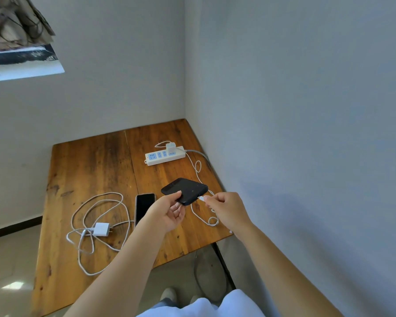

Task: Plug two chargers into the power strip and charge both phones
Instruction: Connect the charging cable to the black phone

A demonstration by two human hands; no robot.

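Note:
My left hand (169, 212) holds a black phone (186, 189) back side up, lifted above the wooden table (89, 165). My right hand (224, 208) pinches the white cable plug (201, 198), its tip right at the phone's edge. That cable (198, 167) runs back to a white charger (170, 147) plugged into the white power strip (164, 155). A second phone (144, 208) lies screen up on the table. A second white charger (102, 229) lies unplugged at the left, with its cable (96, 202) in loose loops.
The table stands in a corner, with walls behind and to the right. The power strip's grey cord (199, 153) leads off the right edge. A tiled floor (12, 259) lies to the left, and my shoes (168, 294) show below the front edge.

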